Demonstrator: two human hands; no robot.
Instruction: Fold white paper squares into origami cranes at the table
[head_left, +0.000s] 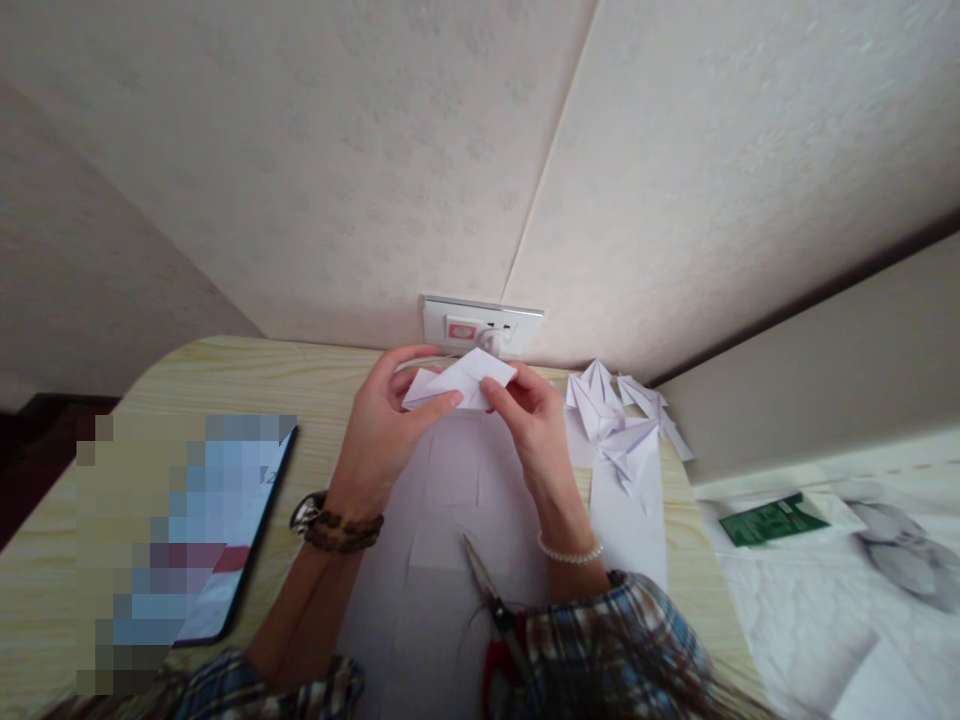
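A piece of folded white paper (463,378) is held up between both hands near the back of the table. My left hand (391,405) is closed on its left end, thumb across the front. At its right end, my right hand (529,400) pinches the paper, with the thumb pressing its face; the fingers behind are partly hidden. White paper sheets (450,530) lie on the table beneath my forearms. Scissors (491,605) with red-and-black handles rest on these sheets, blades pointing away from me, one handle partly covered by my right sleeve.
Several folded paper shapes (611,415) are heaped at the back right of the wood-grain table (315,400). A tablet-like device (225,560), partly blurred, lies at left. A wall socket (480,325) holds a plug behind my hands. A green packet (776,520) lies on white bedding at right.
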